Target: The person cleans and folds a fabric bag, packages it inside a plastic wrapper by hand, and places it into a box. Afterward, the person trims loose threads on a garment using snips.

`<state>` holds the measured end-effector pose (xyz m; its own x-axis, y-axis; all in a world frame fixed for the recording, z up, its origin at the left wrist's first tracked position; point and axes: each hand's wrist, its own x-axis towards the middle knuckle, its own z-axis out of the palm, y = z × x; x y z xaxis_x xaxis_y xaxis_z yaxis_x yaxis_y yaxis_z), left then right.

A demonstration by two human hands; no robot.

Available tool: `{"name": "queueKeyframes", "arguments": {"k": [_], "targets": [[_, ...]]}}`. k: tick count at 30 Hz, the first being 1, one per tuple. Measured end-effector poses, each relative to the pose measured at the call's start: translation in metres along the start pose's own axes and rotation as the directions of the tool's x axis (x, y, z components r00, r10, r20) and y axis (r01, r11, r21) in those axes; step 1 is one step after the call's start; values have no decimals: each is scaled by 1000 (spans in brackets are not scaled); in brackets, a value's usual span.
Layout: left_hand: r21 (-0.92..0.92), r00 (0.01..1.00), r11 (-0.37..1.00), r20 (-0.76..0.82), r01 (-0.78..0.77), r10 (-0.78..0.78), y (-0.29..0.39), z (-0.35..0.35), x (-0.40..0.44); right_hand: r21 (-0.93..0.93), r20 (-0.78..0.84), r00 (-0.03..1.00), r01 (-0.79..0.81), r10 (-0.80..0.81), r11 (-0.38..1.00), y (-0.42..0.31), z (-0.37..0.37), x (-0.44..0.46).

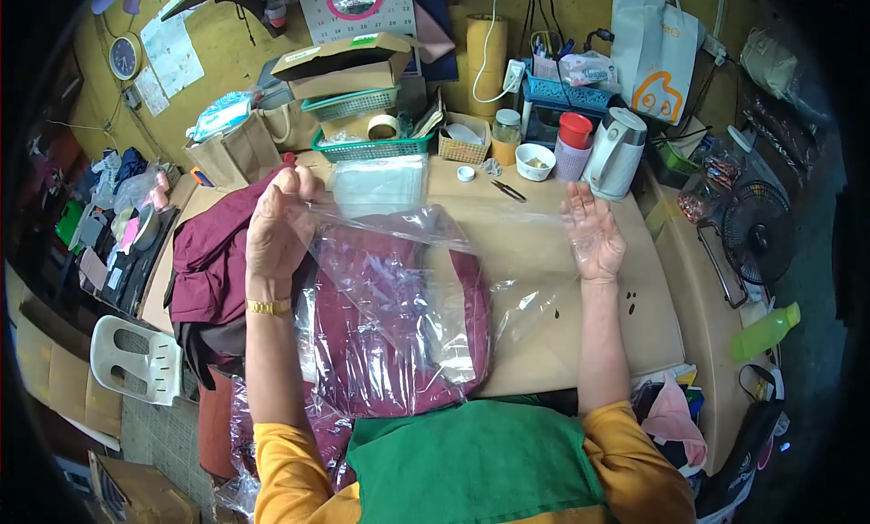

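Observation:
A clear plastic bag stretches between my two raised hands. My left hand, with a gold watch on the wrist, is closed on the bag's edge. My right hand has its fingers extended and palm turned up; the film reaches it and seems to lie over it. Below the film, a maroon backpack lies on the table, partly seen through shiny plastic. Another maroon bag rests to the left of my left wrist. A stack of flat clear bags lies beyond the backpack.
The table has baskets, small pliers, a white bowl, a red-lidded tumbler and an electric kettle along its back. A white plastic chair stands left, a fan right.

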<state>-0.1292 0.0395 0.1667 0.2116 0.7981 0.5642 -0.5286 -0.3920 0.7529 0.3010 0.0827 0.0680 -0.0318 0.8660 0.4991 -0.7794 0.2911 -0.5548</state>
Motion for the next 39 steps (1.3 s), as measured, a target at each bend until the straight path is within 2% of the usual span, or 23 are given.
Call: {"name": "queueKeyframes", "arguments": {"k": [2,4,6,8,9,12,15,16,17,20,21,22,23,24,25,27,29,30,31,32,34,36,39], "targets": [[-50,1000,999,-4,-20,20,-2,-3,0,173,-193,981,58,-24,983,8,-9,2],[320,971,936,227,-144,72,8,-4,3,150,-162,987,45,-20,988,4,-14,-2],[665,985,744,161,-66,-56,25,5,-2,129,-124,992,32,-16,991,-3,-22,0],[916,973,400,116,-28,-198,36,11,0,85,286,956,36,-60,996,-12,-34,5],[916,973,399,115,-26,-200,38,13,1,87,285,957,35,-59,996,-15,-32,5],[953,929,146,-211,264,-305,48,32,3,-156,382,924,27,35,987,-30,-15,5],[999,976,27,-24,31,-218,47,6,-1,-431,367,924,69,105,900,-47,-1,6],[1000,964,-17,-3,-1,-267,48,-2,-1,-714,235,940,-5,247,700,-56,6,3],[1000,964,-16,-3,-1,-266,49,-5,-2,-907,60,940,-89,335,412,-60,9,1],[996,963,-4,90,-94,-253,50,-9,-4,-951,198,938,114,285,287,-57,0,1],[947,976,312,132,-72,-176,48,-13,-4,-951,199,937,114,287,287,-54,-6,0],[800,985,597,146,-65,-89,45,-15,-6,-867,198,958,72,209,493,-52,-12,-2],[800,985,597,144,-63,-90,35,-14,-6,-735,178,975,42,133,676,-50,-17,-3],[532,998,846,68,-38,2,21,-6,-6,-735,177,975,40,134,677,-40,-6,-3],[192,997,980,-36,-54,62,8,5,-5,-503,99,994,98,-55,859,-23,14,-2],[-285,996,954,-34,-90,84,-15,8,-10,-238,-35,976,200,-214,951,-9,20,-2],[-438,990,898,136,29,34,-36,3,-7,335,-63,995,-47,72,941,6,3,-5],[-54,998,997,-37,52,-54,-41,27,-10,323,99,985,-166,141,932,20,10,-7],[329,971,934,-229,138,-63,-49,57,-15,64,-3,982,-187,188,980,26,38,-13],[411,982,904,-180,120,-49,-65,74,-16,-199,-113,973,-221,202,955,31,70,-19],[542,985,824,-138,166,-108,-87,101,-19,-525,50,992,-76,120,848,49,107,-31],[643,978,737,-122,208,-170,-101,112,-25,-806,116,976,-16,185,592,53,132,-41],[653,991,746,-59,131,-123,-113,118,-28,-831,136,968,-4,211,556,72,126,-44]]}}
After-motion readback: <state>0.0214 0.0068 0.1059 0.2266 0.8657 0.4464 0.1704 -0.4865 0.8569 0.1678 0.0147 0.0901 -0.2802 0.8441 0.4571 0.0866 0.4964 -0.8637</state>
